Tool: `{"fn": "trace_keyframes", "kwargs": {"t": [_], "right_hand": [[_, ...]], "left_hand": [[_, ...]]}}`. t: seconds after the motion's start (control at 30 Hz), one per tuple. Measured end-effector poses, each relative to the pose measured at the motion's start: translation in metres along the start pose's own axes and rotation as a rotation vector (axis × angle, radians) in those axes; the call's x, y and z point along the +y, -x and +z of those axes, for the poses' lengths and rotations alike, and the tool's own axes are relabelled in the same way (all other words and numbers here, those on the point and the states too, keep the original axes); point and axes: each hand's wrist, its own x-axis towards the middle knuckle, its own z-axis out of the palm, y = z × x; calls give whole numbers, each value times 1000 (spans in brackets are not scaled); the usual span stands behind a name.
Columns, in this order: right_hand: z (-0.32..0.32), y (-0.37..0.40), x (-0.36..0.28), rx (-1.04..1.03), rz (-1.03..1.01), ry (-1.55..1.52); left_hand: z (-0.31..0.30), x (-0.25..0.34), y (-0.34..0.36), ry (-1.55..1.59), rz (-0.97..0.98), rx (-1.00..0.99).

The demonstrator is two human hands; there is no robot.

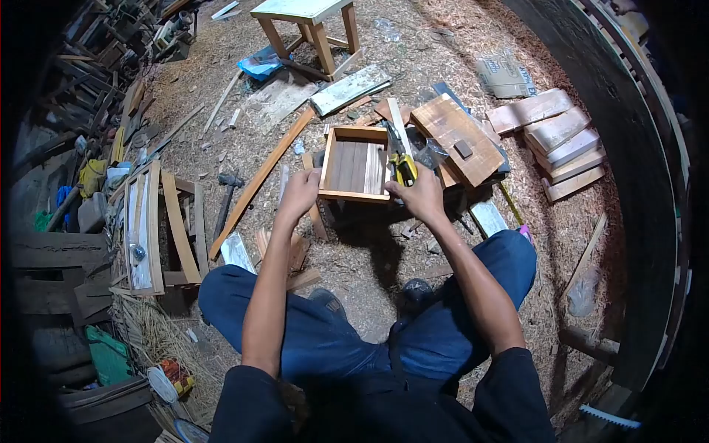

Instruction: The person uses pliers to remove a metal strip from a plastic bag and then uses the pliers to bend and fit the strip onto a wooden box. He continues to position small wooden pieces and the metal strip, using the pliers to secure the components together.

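Note:
A shallow wooden box [353, 164] with a light frame and dark slats inside sits in front of me, over a low support. My left hand [301, 193] grips its left side near the front corner, thumb on the rim. At the right side, my right hand [421, 193] is closed around pliers [403, 170] with yellow and black handles, their metal end pointing away from me. The right thumb lies close to the box's front right corner. A pale strip stands out among the slats on the box's right side.
A wide board [454, 140] carrying a small dark block [463, 149] lies to the right. Stacked planks [565, 140] are farther right. A hammer [229, 188] and a long wood strip [262, 183] lie left. A small table [303, 9] stands beyond, amid wood shavings.

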Motion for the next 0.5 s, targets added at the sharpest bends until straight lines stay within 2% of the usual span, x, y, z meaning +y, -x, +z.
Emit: {"fn": "trace_keyframes", "kwargs": {"t": [0.03,0.1,0.13,0.23,0.3,0.37,0.5], "right_hand": [[-2,-2,0,27,-3,30],[-6,-5,0,96,-44,28],[-8,-7,-2,111,-39,33],[-10,-11,0,105,-23,36],[-6,-10,4,118,-32,93],[-7,-13,8,67,21,92],[-8,-10,9,69,-1,59]], "left_hand": [[-4,-1,1,0,-4,0],[-11,-1,5,288,-123,-172],[-13,3,8,310,-104,-219],[-9,25,24,134,-121,-152],[-8,12,22,112,-91,-192],[-6,5,28,21,97,-137],[-18,17,39,35,55,-242]]}}
